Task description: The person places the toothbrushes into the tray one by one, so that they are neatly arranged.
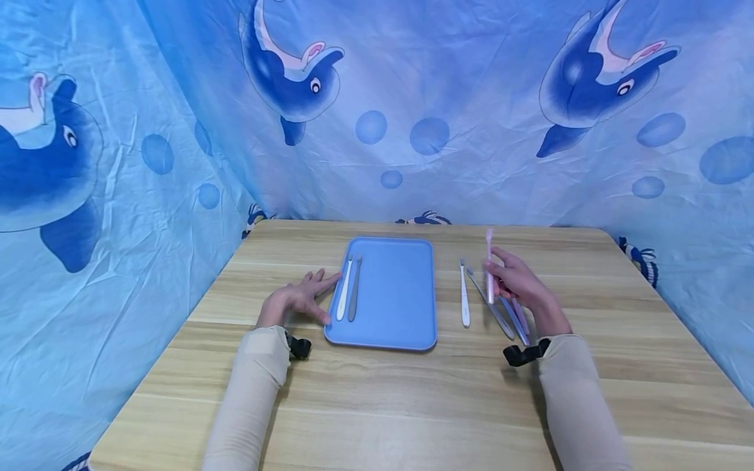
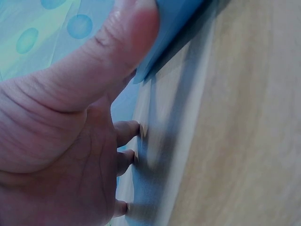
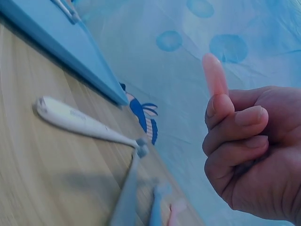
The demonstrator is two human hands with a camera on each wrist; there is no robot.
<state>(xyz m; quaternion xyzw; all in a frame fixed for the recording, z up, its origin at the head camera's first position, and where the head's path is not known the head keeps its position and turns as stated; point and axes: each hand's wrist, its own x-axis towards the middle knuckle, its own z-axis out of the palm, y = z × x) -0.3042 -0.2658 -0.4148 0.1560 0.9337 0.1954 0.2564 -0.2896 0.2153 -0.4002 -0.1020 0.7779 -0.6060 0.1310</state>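
Note:
My right hand (image 1: 521, 281) grips a pink toothbrush (image 1: 490, 291), raised above the table with its head pointing away. In the right wrist view its rounded handle end (image 3: 215, 73) pokes out past the curled fingers. My left hand (image 1: 297, 297) is spread at the left edge of a blue tray (image 1: 394, 294), thumb and forefinger at the rim. The left wrist view shows its other fingertips (image 2: 126, 162) down at the tabletop. Inside the tray, along its left side, a white toothbrush (image 1: 344, 291) and a grey toothbrush (image 1: 355, 291) lie side by side.
Right of the tray lies another white toothbrush (image 1: 465, 297). Beside it, partly beneath my right hand, are a grey-blue toothbrush (image 1: 501, 319), a blue one (image 1: 518, 325) and a pinkish one (image 1: 523, 318). Patterned blue cloth (image 1: 406, 176) hangs behind the wooden table (image 1: 377, 405).

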